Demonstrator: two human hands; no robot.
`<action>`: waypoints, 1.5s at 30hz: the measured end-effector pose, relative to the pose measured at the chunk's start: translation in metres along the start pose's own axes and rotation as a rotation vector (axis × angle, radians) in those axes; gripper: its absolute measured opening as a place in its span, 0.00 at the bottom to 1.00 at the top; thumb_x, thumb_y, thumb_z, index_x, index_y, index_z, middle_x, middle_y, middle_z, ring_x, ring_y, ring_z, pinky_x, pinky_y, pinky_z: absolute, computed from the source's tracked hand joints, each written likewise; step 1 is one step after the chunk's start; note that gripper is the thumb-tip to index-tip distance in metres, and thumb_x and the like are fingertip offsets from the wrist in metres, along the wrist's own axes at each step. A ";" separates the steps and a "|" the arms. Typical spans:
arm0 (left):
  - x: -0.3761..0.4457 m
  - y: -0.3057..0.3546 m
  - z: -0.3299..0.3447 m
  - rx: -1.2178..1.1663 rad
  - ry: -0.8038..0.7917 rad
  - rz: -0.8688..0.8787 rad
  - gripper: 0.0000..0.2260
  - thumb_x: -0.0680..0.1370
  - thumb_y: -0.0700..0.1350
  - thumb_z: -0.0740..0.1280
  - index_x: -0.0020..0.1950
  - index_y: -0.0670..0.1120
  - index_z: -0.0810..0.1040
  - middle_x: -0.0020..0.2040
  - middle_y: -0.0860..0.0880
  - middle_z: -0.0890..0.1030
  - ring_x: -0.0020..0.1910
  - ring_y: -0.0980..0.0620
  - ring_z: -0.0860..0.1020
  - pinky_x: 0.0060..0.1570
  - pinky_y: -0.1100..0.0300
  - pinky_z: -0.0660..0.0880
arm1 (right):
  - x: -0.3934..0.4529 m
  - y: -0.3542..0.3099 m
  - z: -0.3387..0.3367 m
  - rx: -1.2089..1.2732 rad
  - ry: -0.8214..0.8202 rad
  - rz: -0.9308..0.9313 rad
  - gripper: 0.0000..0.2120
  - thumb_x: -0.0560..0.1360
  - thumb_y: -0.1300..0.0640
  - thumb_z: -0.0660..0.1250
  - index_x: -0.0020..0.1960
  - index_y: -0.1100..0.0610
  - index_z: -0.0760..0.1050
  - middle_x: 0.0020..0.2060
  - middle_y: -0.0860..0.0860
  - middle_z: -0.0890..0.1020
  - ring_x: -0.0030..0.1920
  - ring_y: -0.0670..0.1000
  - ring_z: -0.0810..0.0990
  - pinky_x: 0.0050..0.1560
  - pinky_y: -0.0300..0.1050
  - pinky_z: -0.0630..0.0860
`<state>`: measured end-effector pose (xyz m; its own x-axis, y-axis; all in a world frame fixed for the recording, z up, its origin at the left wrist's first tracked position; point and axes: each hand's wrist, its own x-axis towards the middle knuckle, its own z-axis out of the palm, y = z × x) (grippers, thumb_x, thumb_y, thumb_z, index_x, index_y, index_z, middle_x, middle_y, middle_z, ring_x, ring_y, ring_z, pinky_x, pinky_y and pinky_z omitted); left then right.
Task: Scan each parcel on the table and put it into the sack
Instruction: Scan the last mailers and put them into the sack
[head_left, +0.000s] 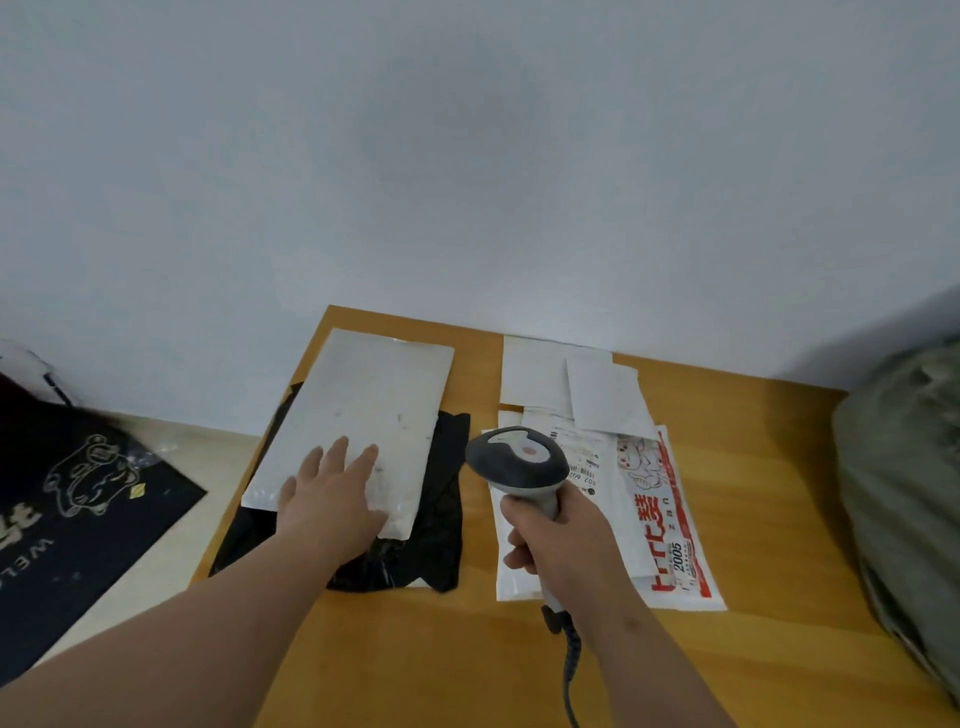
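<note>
A long white flat parcel (363, 410) lies on top of a black plastic parcel (431, 525) at the left of the wooden table (769, 499). My left hand (332, 499) rests flat on the white parcel's near end, fingers straight. My right hand (561, 540) grips the handle of a grey barcode scanner (514, 457), whose head hangs over a white parcel with red print (660, 525) and a shipping label. Two white envelopes (566, 384) lie behind it. The grey-green sack (904, 478) stands at the right edge.
A black doormat with gold print (78, 509) lies on the floor left of the table. The scanner's coiled cable (569, 670) trails toward me over the table's near part. A pale wall runs right behind the table.
</note>
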<state>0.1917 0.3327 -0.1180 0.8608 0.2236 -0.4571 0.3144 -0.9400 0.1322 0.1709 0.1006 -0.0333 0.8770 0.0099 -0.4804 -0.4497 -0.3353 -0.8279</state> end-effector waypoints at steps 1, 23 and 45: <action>0.005 0.001 0.002 -0.019 -0.021 -0.021 0.37 0.78 0.61 0.63 0.80 0.58 0.46 0.81 0.51 0.42 0.80 0.44 0.43 0.77 0.42 0.51 | 0.004 -0.001 0.000 0.005 -0.008 0.005 0.04 0.77 0.54 0.69 0.48 0.54 0.77 0.35 0.51 0.81 0.34 0.47 0.82 0.36 0.38 0.77; 0.031 0.026 0.003 -0.358 0.114 -0.085 0.21 0.81 0.50 0.60 0.74 0.49 0.64 0.65 0.47 0.70 0.55 0.46 0.74 0.54 0.49 0.74 | 0.047 0.002 -0.007 0.016 -0.013 0.108 0.04 0.78 0.53 0.68 0.48 0.53 0.77 0.40 0.54 0.83 0.32 0.44 0.83 0.37 0.37 0.77; -0.080 0.065 -0.069 -1.553 0.253 -0.072 0.07 0.82 0.45 0.64 0.49 0.54 0.80 0.47 0.47 0.85 0.49 0.40 0.83 0.51 0.37 0.80 | -0.055 -0.010 -0.044 0.196 0.117 -0.050 0.05 0.77 0.55 0.69 0.47 0.58 0.77 0.35 0.55 0.82 0.31 0.49 0.83 0.35 0.42 0.78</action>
<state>0.1709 0.2710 -0.0115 0.8183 0.4394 -0.3704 0.3073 0.2101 0.9281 0.1344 0.0624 0.0146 0.9074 -0.0913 -0.4103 -0.4198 -0.1481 -0.8955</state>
